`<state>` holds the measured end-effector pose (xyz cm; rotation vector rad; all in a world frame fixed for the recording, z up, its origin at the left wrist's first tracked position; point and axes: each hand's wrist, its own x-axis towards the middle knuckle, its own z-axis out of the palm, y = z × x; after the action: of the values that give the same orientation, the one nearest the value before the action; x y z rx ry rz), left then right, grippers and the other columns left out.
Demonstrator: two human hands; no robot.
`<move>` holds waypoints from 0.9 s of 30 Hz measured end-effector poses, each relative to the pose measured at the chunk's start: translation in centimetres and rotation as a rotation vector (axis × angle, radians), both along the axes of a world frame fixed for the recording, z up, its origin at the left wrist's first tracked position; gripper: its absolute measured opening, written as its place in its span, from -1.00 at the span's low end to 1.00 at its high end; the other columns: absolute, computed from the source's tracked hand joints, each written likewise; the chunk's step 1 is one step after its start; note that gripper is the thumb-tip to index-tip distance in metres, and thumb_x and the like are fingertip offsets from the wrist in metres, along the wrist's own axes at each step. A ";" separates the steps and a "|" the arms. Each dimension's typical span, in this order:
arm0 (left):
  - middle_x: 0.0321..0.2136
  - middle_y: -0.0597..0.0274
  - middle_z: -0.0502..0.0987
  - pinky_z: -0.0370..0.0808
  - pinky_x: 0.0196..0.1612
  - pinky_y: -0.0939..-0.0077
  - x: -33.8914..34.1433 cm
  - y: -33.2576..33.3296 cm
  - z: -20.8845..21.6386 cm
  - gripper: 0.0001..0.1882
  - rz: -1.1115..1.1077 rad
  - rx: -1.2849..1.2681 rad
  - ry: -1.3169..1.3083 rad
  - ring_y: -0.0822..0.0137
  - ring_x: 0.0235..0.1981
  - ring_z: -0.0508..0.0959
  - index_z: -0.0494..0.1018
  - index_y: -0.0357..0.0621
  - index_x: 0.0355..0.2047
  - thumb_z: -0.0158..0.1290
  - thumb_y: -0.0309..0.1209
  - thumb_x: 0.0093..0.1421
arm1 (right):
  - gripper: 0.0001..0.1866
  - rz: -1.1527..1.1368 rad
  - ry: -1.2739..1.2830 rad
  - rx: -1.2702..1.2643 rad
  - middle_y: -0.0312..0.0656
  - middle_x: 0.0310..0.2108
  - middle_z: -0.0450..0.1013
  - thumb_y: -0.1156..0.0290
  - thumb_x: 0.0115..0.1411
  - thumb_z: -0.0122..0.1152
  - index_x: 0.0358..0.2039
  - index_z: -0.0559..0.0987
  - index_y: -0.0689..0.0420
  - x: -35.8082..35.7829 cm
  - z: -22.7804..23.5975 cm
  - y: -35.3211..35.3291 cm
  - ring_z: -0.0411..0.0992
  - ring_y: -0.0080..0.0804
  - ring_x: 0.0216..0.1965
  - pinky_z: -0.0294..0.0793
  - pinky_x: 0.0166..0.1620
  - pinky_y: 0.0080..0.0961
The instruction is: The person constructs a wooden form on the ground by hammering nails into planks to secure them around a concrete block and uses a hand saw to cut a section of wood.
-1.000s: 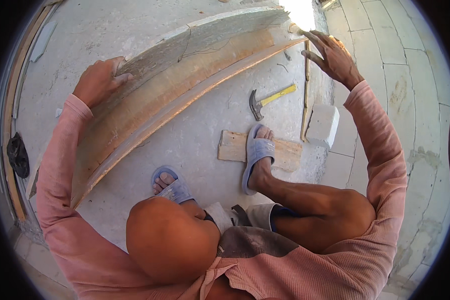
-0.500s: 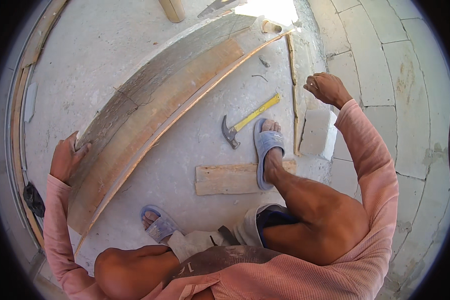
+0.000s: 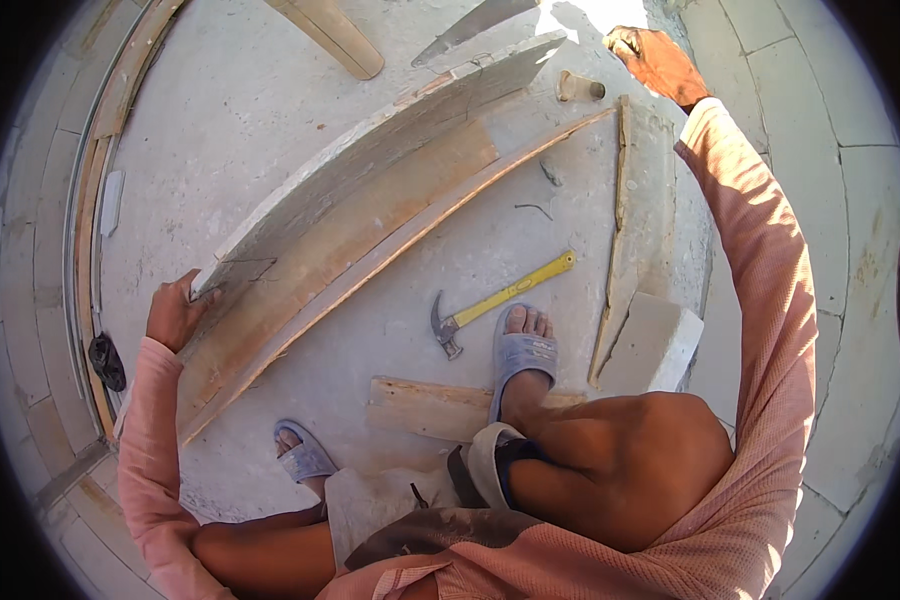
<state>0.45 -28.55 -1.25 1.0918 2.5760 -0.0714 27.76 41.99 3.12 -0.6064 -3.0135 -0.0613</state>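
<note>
A long grey, cement-crusted board [image 3: 370, 150] stands on edge, running from near left toward the far right. My left hand [image 3: 175, 312] is closed round its near end. Against its near side lies a brown plank [image 3: 360, 230], with a long splintered-edged board [image 3: 420, 215] along it. Thin bent wire sticks out from the grey board close to my left hand. My right hand [image 3: 660, 68] is up at the far right, by a sunlit patch, beyond the board's far end. Its fingers are curled in, and what they may hold is hidden.
A yellow-handled claw hammer [image 3: 505, 303] lies between the boards and my right foot. Beneath that foot is a short plank [image 3: 430, 407]. A pale block [image 3: 650, 345] and a narrow wooden strip [image 3: 610, 240] lie at right. A handsaw [image 3: 470, 30] rests at the back.
My right hand has moved away from me, from beside the pale block to the sunlit far right. The view has shifted, and more of the grey board's upper edge shows. My left hand keeps its grip.
</note>
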 end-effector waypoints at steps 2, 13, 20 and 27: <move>-0.48 -0.18 0.61 0.50 -0.32 0.05 1.7 0.6 2.1 -0.53 0.050 -0.063 0.025 -0.20 -0.41 0.62 0.58 -0.16 0.04 0.27 -0.13 0.22 | -0.53 0.058 0.023 -0.052 0.11 -0.24 0.59 -0.01 0.39 0.05 -0.03 0.60 0.14 -4.2 -1.6 5.5 0.56 0.08 -0.26 0.50 -0.06 -0.08; 0.01 0.22 0.62 0.62 -0.15 0.26 0.2 -2.7 2.4 -0.15 -0.006 -0.085 0.470 0.17 -0.11 0.65 0.32 0.28 0.38 0.20 -0.64 0.08 | -0.61 0.670 -0.200 0.443 -0.09 0.03 0.54 0.36 0.29 0.02 0.07 0.59 0.17 -23.3 -11.7 16.9 0.51 -0.11 0.09 0.46 0.11 -0.04; 0.30 0.42 0.45 0.61 0.08 0.38 7.3 -3.5 0.1 -0.16 0.027 -0.135 0.536 0.19 0.13 0.55 0.36 0.12 0.35 0.02 -0.80 0.04 | -0.61 0.273 -0.080 0.127 -0.14 0.03 0.55 0.25 0.24 0.09 0.05 0.61 0.04 -24.7 -10.3 5.9 0.54 -0.02 -0.02 0.39 0.06 0.16; 0.34 0.20 0.36 0.48 0.25 0.24 14.5 -3.3 -3.6 -0.29 0.049 -0.146 0.571 0.07 0.21 0.44 0.36 -0.06 0.34 0.11 -0.64 0.13 | -0.61 0.345 -0.074 0.086 -0.12 -0.06 0.54 0.18 0.26 0.10 0.02 0.60 0.07 -26.5 -12.3 5.8 0.52 -0.05 -0.09 0.41 0.02 0.08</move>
<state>14.91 -31.84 -4.86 1.0696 3.0237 -0.6338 1.26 47.82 -9.17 -0.0743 -3.1171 -0.1974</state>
